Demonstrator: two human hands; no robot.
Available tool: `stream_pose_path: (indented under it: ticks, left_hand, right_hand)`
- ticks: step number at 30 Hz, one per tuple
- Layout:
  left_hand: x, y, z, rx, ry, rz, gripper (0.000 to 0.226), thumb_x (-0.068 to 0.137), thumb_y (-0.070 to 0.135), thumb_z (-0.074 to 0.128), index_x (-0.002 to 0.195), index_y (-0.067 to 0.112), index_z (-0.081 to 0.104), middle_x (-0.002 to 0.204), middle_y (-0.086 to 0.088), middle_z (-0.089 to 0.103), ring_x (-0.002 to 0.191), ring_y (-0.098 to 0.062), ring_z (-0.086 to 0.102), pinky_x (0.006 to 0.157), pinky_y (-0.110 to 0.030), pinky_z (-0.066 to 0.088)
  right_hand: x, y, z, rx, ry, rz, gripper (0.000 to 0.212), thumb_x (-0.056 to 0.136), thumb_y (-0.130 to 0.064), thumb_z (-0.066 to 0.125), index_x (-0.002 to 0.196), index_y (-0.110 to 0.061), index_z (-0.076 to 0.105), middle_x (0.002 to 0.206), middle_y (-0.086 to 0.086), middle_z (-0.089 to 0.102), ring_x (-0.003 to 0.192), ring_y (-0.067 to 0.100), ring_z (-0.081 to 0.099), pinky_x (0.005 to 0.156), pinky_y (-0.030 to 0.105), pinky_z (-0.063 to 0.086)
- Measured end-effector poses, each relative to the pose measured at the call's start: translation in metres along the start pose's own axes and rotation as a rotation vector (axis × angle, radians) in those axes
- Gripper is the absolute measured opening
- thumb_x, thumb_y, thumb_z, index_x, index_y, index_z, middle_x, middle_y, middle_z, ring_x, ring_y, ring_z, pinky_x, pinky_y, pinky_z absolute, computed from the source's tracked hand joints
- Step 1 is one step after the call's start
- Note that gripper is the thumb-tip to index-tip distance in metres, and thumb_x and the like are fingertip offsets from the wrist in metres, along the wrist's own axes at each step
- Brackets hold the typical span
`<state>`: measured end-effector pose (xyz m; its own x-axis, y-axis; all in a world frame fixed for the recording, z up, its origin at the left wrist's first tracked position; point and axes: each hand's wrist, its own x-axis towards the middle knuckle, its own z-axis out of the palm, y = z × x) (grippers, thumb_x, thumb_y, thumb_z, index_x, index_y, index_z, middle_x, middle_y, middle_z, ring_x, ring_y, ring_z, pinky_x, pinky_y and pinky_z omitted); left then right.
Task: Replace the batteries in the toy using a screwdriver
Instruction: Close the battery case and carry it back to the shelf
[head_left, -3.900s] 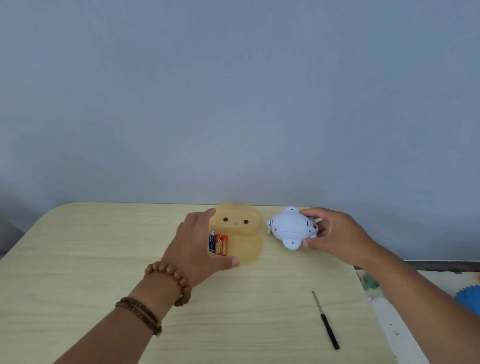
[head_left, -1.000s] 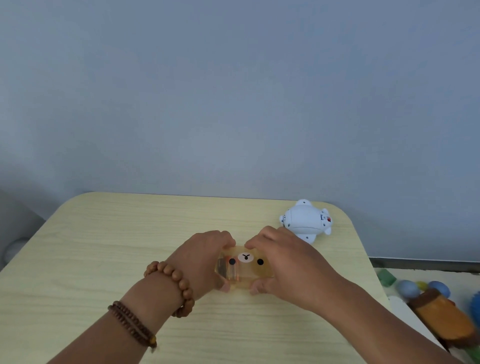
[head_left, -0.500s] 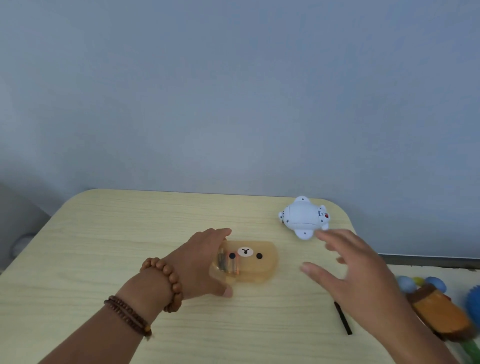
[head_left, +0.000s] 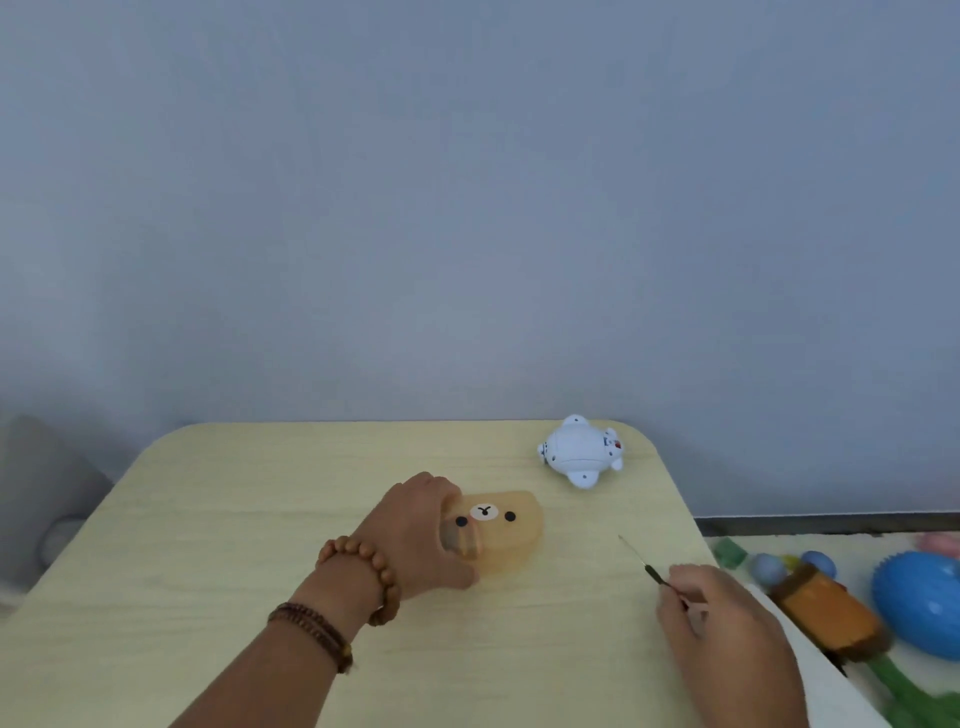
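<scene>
Nearest the camera on the right, the right hand (head_left: 727, 623) is curled, knuckles up, its fingers pinched around the dark handle of a thin screwdriver (head_left: 647, 566) whose slim metal shaft slants away to the far left, its tip low over the counter (head_left: 208, 571); whether the tip touches the surface is not clear. The counter is pale wood-grain laminate, smooth and matte, with rounded far corners. Left of centre, the left hand (head_left: 415, 535) lies palm down with the fingers loosely bent over the left end of a translucent amber box (head_left: 504, 535), thumb along its near edge, so the hand grips the box against the counter. The wrist wears a bracelet of round wooden beads (head_left: 363, 566), and a thinner dark beaded strand (head_left: 311, 631) sits further down the forearm. The box is glossy plastic, rounded at its right end, with a small bear face printed on its lid; blurred cylindrical batteries (head_left: 460, 543) show dimly through its left part beside the fingers. Farther off, near the far right corner and well apart from both hands, the toy (head_left: 579, 452) rests on the counter: a white, rounded, smooth plastic body with stubby limbs and small dark dots. Off the counter's right edge lie soft coloured playthings, blurred, and behind everything rises a plain grey-blue wall.
</scene>
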<state>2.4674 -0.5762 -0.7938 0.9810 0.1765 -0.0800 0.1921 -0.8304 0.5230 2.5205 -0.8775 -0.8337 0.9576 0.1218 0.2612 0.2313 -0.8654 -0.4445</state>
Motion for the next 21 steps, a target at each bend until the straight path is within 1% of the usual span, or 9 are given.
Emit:
stream_pose_path:
  ticks: [2, 5, 6, 10, 14, 15, 17, 18, 21]
  left_hand:
    - [-0.004, 0.002, -0.017, -0.007, 0.014, -0.008, 0.063, 0.052, 0.056, 0.075, 0.106, 0.029, 0.055, 0.099, 0.015, 0.050, 0.090, -0.006, 0.052, 0.077, -0.024, 0.046]
    - [-0.006, 0.010, -0.059, 0.025, 0.009, 0.014, 0.061, 0.050, 0.055, 0.076, 0.097, 0.022, 0.058, 0.100, 0.006, 0.059, 0.091, -0.013, 0.059, 0.081, -0.034, 0.053]
    - [-0.005, 0.014, -0.077, 0.032, 0.010, 0.024, 0.060, 0.051, 0.055, 0.078, 0.097, 0.023, 0.057, 0.101, 0.006, 0.060, 0.092, -0.014, 0.059, 0.082, -0.034, 0.052]
    - [-0.006, 0.036, -0.172, 0.033, 0.038, 0.044, 0.059, 0.054, 0.055, 0.080, 0.104, 0.032, 0.059, 0.101, 0.016, 0.057, 0.093, -0.002, 0.055, 0.083, -0.026, 0.049]
    - [-0.011, 0.083, -0.294, 0.055, 0.047, 0.053, 0.056, 0.052, 0.056, 0.080, 0.100, 0.036, 0.059, 0.098, 0.017, 0.058, 0.089, 0.000, 0.055, 0.081, -0.025, 0.048]
    - [-0.014, 0.098, -0.325, 0.063, 0.051, 0.063, 0.056, 0.053, 0.056, 0.080, 0.100, 0.036, 0.058, 0.098, 0.017, 0.058, 0.089, -0.001, 0.056, 0.081, -0.027, 0.049]
    - [-0.021, 0.133, -0.386, 0.087, 0.059, 0.080, 0.054, 0.053, 0.056, 0.078, 0.098, 0.033, 0.058, 0.098, 0.015, 0.058, 0.088, -0.004, 0.057, 0.081, -0.032, 0.051]
    - [-0.027, 0.151, -0.416, 0.085, 0.070, 0.080, 0.054, 0.053, 0.056, 0.078, 0.098, 0.031, 0.059, 0.098, 0.014, 0.059, 0.088, -0.007, 0.058, 0.082, -0.034, 0.052]
    - [-0.050, 0.206, -0.506, 0.090, 0.097, 0.080, 0.056, 0.055, 0.056, 0.078, 0.101, 0.031, 0.060, 0.099, 0.013, 0.061, 0.089, -0.008, 0.060, 0.082, -0.036, 0.053]
  right_hand:
    - [0.007, -0.022, -0.020, 0.078, -0.014, 0.062, 0.021, 0.081, -0.019, 0.078, 0.072, -0.029, 0.061, 0.061, -0.010, 0.069, 0.062, 0.019, 0.066, 0.059, 0.039, 0.055]
    - [0.033, -0.059, -0.045, 0.124, 0.002, 0.021, 0.016, 0.084, -0.022, 0.072, 0.074, -0.026, 0.060, 0.058, -0.008, 0.069, 0.062, 0.016, 0.067, 0.059, 0.037, 0.054]
    - [0.046, -0.070, -0.052, 0.146, 0.004, 0.004, 0.015, 0.085, -0.022, 0.071, 0.075, -0.026, 0.061, 0.059, -0.006, 0.069, 0.063, 0.017, 0.067, 0.060, 0.039, 0.055]
    - [0.101, -0.134, -0.102, 0.124, -0.047, -0.066, 0.013, 0.089, -0.024, 0.063, 0.077, -0.024, 0.061, 0.062, -0.006, 0.068, 0.063, 0.018, 0.064, 0.057, 0.041, 0.056]
    - [0.153, -0.220, -0.196, 0.200, -0.039, -0.094, 0.006, 0.089, -0.017, 0.060, 0.087, -0.020, 0.065, 0.069, -0.004, 0.073, 0.070, 0.020, 0.069, 0.064, 0.041, 0.059]
    - [0.164, -0.241, -0.223, 0.217, -0.045, -0.093, 0.008, 0.089, -0.015, 0.059, 0.092, -0.017, 0.066, 0.072, -0.001, 0.074, 0.073, 0.023, 0.070, 0.067, 0.041, 0.060]
    - [0.180, -0.279, -0.278, 0.230, -0.035, -0.113, 0.009, 0.088, -0.012, 0.057, 0.089, -0.008, 0.065, 0.073, 0.009, 0.073, 0.075, 0.031, 0.068, 0.065, 0.043, 0.059]
    - [0.187, -0.297, -0.307, 0.227, -0.024, -0.134, 0.010, 0.088, -0.011, 0.057, 0.086, -0.009, 0.066, 0.070, 0.011, 0.071, 0.072, 0.032, 0.067, 0.063, 0.044, 0.058]
    - [0.198, -0.348, -0.395, 0.231, -0.029, -0.140, 0.015, 0.090, -0.017, 0.057, 0.079, -0.022, 0.067, 0.067, -0.002, 0.069, 0.062, 0.023, 0.064, 0.057, 0.043, 0.057]
